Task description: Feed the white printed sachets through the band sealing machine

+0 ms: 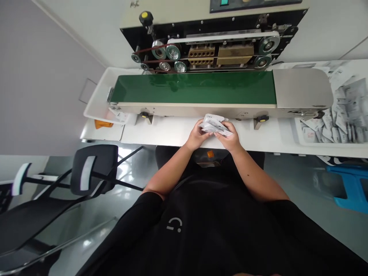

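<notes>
Several flat white printed packets (pixel 213 123) are fanned in a small overlapping stack between my two hands, just over the front of the white table. My left hand (pixel 197 137) grips the stack's left side, thumb on the near edge. On the right side, my right hand (pixel 230 137) closes round the same packets with its thumb in front. Right behind them runs the front rail of a band sealing machine (pixel 215 53) with a green conveyor belt (pixel 195 89). The fingers under the packets are partly hidden.
A white tray (pixel 339 145) full of similar packets stands at the right. Left of the belt is a translucent bin (pixel 97 92) with some packets and an orange item (pixel 102 124) nearby. A black chair (pixel 94 168) and blue stool (pixel 349 184) stand on the floor.
</notes>
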Demonstrator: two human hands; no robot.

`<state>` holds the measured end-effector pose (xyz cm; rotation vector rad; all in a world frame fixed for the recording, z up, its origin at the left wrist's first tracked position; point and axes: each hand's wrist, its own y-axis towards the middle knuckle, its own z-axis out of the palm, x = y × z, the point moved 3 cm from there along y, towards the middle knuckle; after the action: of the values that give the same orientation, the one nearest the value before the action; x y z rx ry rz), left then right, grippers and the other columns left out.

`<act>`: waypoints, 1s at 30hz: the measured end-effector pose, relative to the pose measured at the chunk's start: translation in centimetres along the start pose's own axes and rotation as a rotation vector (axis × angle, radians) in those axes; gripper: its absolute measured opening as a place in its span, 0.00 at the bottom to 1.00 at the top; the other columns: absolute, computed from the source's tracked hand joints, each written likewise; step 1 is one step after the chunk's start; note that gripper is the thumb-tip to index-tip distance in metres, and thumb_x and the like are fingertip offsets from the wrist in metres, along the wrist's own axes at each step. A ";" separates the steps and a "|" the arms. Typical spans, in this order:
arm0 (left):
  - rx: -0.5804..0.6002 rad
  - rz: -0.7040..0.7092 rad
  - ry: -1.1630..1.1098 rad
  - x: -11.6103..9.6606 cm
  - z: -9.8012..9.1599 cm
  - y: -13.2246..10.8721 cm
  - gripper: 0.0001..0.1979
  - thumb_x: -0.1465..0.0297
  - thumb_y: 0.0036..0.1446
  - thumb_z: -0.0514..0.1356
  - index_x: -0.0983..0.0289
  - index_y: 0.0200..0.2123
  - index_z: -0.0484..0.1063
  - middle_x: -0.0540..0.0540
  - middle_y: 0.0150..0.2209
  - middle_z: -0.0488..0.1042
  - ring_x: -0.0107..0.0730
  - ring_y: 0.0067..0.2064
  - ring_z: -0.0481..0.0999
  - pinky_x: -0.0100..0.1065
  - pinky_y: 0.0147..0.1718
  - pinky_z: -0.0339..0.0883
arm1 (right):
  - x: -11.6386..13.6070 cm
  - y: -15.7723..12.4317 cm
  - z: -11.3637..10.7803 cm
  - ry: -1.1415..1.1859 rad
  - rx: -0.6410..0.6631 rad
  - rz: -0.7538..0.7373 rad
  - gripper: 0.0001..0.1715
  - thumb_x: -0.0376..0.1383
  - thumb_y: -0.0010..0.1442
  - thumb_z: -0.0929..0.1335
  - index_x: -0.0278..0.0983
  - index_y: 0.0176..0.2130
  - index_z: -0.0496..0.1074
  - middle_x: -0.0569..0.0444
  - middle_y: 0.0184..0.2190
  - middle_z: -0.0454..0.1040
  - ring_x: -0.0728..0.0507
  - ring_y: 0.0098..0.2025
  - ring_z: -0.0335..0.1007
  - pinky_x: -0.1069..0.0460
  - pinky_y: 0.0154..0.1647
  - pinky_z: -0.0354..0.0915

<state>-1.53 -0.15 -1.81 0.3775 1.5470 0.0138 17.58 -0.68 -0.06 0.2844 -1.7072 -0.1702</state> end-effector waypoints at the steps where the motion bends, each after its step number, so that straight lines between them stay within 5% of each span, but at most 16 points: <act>1: -0.008 0.011 0.005 0.1 0.0 0.1 0.39 0.48 0.62 0.68 0.55 0.69 0.58 0.63 0.64 0.71 0.48 0.64 0.75 0.49 0.62 0.73 | 0.1 0.1 0.0 0.002 0.002 0.000 0.34 0.54 0.60 0.77 0.44 0.59 0.71 0.47 0.55 0.76 0.37 0.57 0.77 0.40 0.63 0.75; 9: -0.069 0.028 0.021 0.3 0.2 0.1 0.40 0.48 0.58 0.71 0.60 0.66 0.62 0.65 0.62 0.72 0.48 0.62 0.77 0.49 0.62 0.72 | 0.6 -0.1 0.3 0.025 0.011 -0.007 0.67 0.61 0.56 0.78 0.46 0.78 0.46 0.41 0.61 0.70 0.34 0.64 0.73 0.38 0.66 0.73; 16: -0.056 0.041 0.043 -0.2 0.1 0.1 0.47 0.47 0.55 0.73 0.58 0.69 0.57 0.67 0.68 0.65 0.50 0.66 0.74 0.49 0.64 0.72 | 0.5 -0.6 -0.2 -0.106 -0.017 -0.018 0.50 0.55 0.57 0.79 0.46 0.71 0.65 0.46 0.68 0.67 0.33 0.69 0.67 0.36 0.74 0.65; 21: -0.026 0.036 0.079 -0.8 0.0 -0.2 0.43 0.48 0.59 0.70 0.56 0.69 0.59 0.65 0.67 0.67 0.49 0.65 0.75 0.50 0.64 0.72 | 0.9 -0.5 0.0 -0.109 0.006 -0.101 0.38 0.50 0.63 0.76 0.48 0.68 0.68 0.48 0.61 0.73 0.35 0.65 0.72 0.35 0.72 0.68; 27: 0.015 0.088 0.132 -2.1 -0.2 0.3 0.42 0.51 0.56 0.74 0.58 0.67 0.63 0.66 0.61 0.74 0.50 0.65 0.75 0.50 0.65 0.69 | 0.9 -0.6 -1.5 -0.158 0.079 -0.149 0.50 0.44 0.60 0.79 0.51 0.75 0.61 0.48 0.63 0.72 0.34 0.67 0.70 0.33 0.74 0.65; 30: 0.090 0.051 0.169 -2.6 0.0 0.9 0.41 0.52 0.56 0.74 0.59 0.67 0.65 0.66 0.59 0.76 0.50 0.63 0.77 0.49 0.63 0.71 | 0.3 -0.3 -2.5 -0.201 0.147 -0.059 0.49 0.44 0.57 0.81 0.50 0.72 0.66 0.49 0.60 0.75 0.33 0.64 0.72 0.32 0.71 0.67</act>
<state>-1.45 0.12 0.92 0.4981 1.7085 0.0163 20.06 -0.94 0.58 0.4390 -1.9153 -0.1193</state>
